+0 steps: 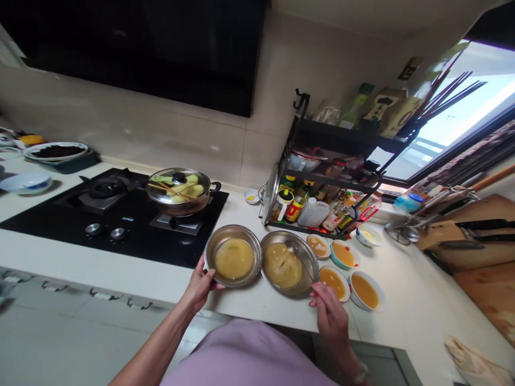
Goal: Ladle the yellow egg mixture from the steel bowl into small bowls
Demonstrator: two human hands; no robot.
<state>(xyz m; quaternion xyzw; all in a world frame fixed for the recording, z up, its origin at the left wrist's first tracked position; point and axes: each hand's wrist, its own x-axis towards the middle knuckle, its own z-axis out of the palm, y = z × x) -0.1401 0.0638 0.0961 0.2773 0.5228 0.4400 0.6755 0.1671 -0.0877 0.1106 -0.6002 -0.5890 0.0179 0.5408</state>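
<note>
My left hand point(201, 284) grips the near left rim of a steel bowl point(256, 262) that holds a yellowish liquid. Touching it on the right is a second steel bowl point(309, 257) with a thicker-looking yellow batter-like mixture. A metal spoon point(293, 249) dips into that mixture. Its thin handle runs toward my right hand point(330, 310), whose fingers are pinched around the end at the bowl's near right edge. Right of this bowl stand several small bowls of orange-brown liquid, among them a white bowl point(365, 292).
A lidded pan point(179, 206) with green pieces inside sits on the black gas hob point(132, 246). Behind the bowls stands a black rack point(333, 179) of bottles and jars. Knives in a wooden block point(442, 236) are at the right; a cloth point(475, 364) lies at the front right.
</note>
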